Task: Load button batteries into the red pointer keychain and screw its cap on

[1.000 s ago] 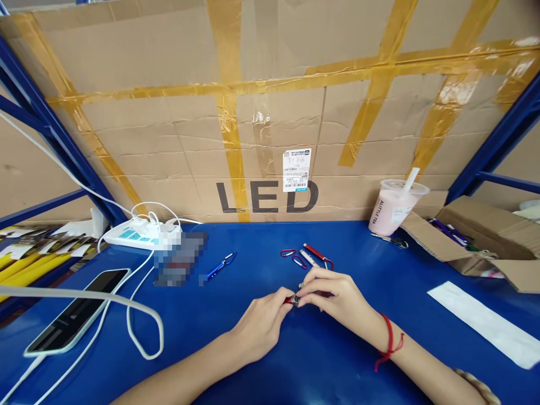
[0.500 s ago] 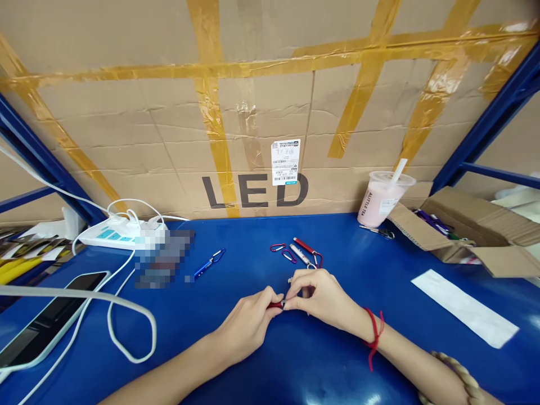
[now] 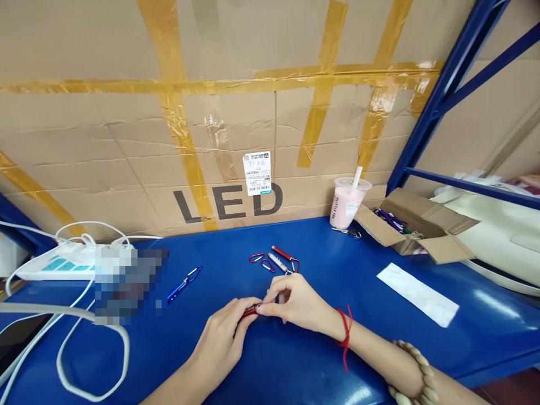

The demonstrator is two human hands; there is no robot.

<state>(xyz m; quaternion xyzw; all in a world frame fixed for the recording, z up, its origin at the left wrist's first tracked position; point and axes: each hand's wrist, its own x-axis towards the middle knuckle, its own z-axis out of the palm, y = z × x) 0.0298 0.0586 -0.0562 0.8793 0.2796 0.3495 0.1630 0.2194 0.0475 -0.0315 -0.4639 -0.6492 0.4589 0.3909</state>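
Observation:
My left hand holds a small red penlight between thumb and fingers, mostly covered by them. At the penlight's right end, the thumb and forefinger of my right hand are pinched together; any tiny part between those fingertips is hidden. Just beyond my right hand lie a silver penlight and another red penlight with a red clip. Beside them are a red carabiner and a purple carabiner. Farther left rests a blue penlight with a blue carabiner on its end.
A pink drink cup with keys at its foot stands at the back right. Near it are an open cardboard box of penlights and a white paper strip. A power strip and white cables occupy the left.
The view has turned to the right, so everything appears shifted left. The red penlight is tilted more in my left hand and shows more of its body. Both hands stay together at it.

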